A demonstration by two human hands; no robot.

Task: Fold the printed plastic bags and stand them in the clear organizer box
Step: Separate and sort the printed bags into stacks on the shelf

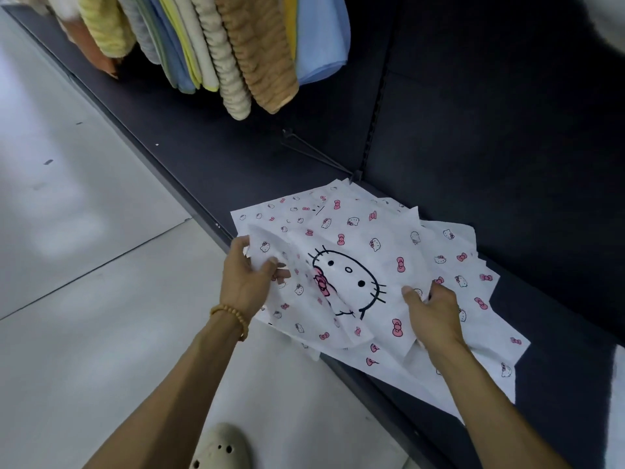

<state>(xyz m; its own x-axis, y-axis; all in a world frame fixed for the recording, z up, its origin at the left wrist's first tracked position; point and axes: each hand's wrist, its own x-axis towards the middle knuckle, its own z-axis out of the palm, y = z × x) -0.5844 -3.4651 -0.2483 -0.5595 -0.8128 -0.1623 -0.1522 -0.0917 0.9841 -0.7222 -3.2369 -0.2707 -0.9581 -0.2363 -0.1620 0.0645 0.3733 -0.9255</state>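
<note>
- Top printed plastic bag (355, 275): white, with a large black-outlined cat face and a pink bow, small pink bows and cat heads scattered around it; it lies uppermost on the pile, spanning the space between the two hands, its left part raised and creased
- Left hand (245, 277): thumb (282, 274) on top and fingers curled underneath, pinching the left edge of the top bag; a folded flap of the bag stands up above the thumb
- Right hand (433, 316): thumb (411, 296) laid on the upper face of the bag near its right edge, fingers curled round that edge and hidden in the sheets; whether they also catch bags lower down cannot be told
- Pile of bags (466, 265): same print, fanned out loosely under the top bag, resting at the front edge of the dark shelf (236, 157), with the near corners overhanging that edge
- Beaded bracelet (233, 314): amber-coloured, on the left wrist
- Hanging towels (236, 55): yellow, blue, beige and brown, above the back left part of the shelf
- Metal hook (318, 154): projecting from the dark back panel, just behind the pile
- Pale tiled floor (84, 231): left of the shelf; a cream perforated shoe (220, 448) at the bottom edge
</note>
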